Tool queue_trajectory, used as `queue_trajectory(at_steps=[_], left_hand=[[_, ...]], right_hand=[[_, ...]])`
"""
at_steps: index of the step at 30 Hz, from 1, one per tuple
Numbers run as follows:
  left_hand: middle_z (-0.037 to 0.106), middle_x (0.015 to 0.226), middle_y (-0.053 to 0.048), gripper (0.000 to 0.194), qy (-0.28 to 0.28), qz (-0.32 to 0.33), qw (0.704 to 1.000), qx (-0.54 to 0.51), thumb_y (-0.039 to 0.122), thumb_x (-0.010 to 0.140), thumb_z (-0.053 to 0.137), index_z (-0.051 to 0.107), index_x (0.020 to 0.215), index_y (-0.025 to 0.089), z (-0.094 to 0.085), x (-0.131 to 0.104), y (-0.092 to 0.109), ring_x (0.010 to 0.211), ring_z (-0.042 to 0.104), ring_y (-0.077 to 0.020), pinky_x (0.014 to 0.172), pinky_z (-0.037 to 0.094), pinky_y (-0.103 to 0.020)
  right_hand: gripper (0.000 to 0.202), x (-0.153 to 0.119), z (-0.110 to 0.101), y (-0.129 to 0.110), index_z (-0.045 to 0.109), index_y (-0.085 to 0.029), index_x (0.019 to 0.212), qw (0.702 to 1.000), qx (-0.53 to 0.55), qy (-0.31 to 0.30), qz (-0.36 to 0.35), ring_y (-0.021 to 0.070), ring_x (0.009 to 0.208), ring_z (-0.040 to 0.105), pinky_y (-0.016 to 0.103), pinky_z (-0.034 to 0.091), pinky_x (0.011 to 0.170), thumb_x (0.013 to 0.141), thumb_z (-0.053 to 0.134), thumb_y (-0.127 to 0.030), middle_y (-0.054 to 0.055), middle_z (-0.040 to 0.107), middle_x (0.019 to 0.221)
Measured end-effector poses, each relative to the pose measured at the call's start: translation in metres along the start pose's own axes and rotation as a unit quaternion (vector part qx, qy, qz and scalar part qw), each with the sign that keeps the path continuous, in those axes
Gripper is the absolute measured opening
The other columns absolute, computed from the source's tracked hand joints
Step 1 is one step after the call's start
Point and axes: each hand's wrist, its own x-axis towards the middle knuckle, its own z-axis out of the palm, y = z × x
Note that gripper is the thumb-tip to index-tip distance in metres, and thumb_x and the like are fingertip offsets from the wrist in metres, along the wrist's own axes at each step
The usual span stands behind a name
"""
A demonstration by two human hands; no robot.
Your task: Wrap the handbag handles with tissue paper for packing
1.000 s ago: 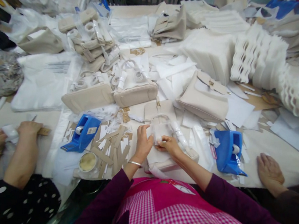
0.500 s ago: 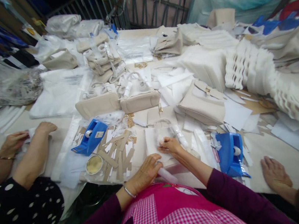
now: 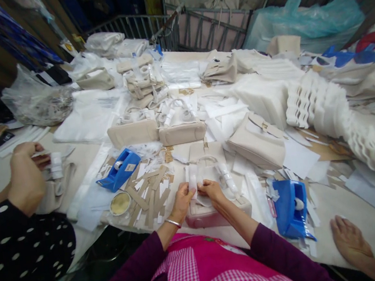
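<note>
A beige handbag [image 3: 207, 217] lies in front of me at the table's near edge. One side of its handle carries a white wrapping [image 3: 226, 177]. On the other side a strip of white wrapping [image 3: 191, 177] stands upright between my hands. My left hand [image 3: 182, 201] pinches the lower left edge of this strip. My right hand [image 3: 211, 190] is closed at its right side, fingertips pressed together by the handle; what exactly they grip is hidden.
Blue tape dispensers stand left [image 3: 119, 170] and right [image 3: 291, 209]. Beige and white strips [image 3: 151, 192] lie beside a round tin [image 3: 120, 203]. More handbags [image 3: 183, 133] stand behind. A co-worker's hands [image 3: 27, 177] work at left; another person's hand [image 3: 351, 236] rests at right.
My left hand has moved up from the bag's near edge to the wrapping strip. The strip now stands narrow and upright between my hands. The view has tilted up slightly.
</note>
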Motion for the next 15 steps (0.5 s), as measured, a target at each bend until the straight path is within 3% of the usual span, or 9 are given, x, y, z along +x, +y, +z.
queue_trajectory(at_steps=[2,6,10,15], left_hand=[[0.060,0.091,-0.004,0.029,-0.001,-0.009,1.000,-0.029,0.037,0.073,0.064,0.061,0.091,0.015,0.001,-0.001,-0.001,0.082,0.057,-0.0148,0.071,0.046,-0.023],[0.062,0.065,-0.001,0.034,-0.008,-0.070,0.995,-0.072,0.048,0.081,0.053,0.057,0.091,0.016,0.006,0.002,-0.006,0.055,0.058,-0.0142,0.057,0.048,-0.026],[0.061,0.058,0.001,0.027,0.028,-0.106,0.990,-0.088,0.042,0.080,0.057,0.055,0.090,0.016,0.010,0.016,-0.012,0.045,0.057,-0.0130,0.047,0.046,-0.024],[0.060,0.051,-0.002,0.024,-0.072,-0.218,0.966,-0.122,0.033,0.072,0.068,0.062,0.077,0.011,0.011,0.036,-0.013,0.045,0.058,-0.0142,0.045,0.048,-0.024]], right_hand=[[0.030,0.000,0.000,0.003,0.052,-0.018,0.057,1.000,-0.013,-0.012,-0.006,0.0107,0.044,0.050,0.025,0.042,0.050,0.048,0.073,-0.038,-0.004,0.055,0.047],[0.029,0.003,-0.001,0.010,0.048,-0.019,0.054,0.999,-0.042,-0.024,-0.021,0.0096,0.039,0.043,0.023,0.034,0.043,0.051,0.070,-0.037,-0.005,0.047,0.040],[0.024,0.005,-0.002,0.016,0.047,-0.020,0.053,0.997,-0.064,-0.024,-0.035,0.0088,0.039,0.040,0.023,0.033,0.043,0.051,0.067,-0.034,-0.007,0.042,0.039],[0.012,0.006,-0.004,0.019,0.050,-0.019,0.054,0.993,-0.102,-0.011,-0.051,0.0092,0.042,0.040,0.023,0.033,0.046,0.052,0.058,-0.028,-0.006,0.047,0.042]])
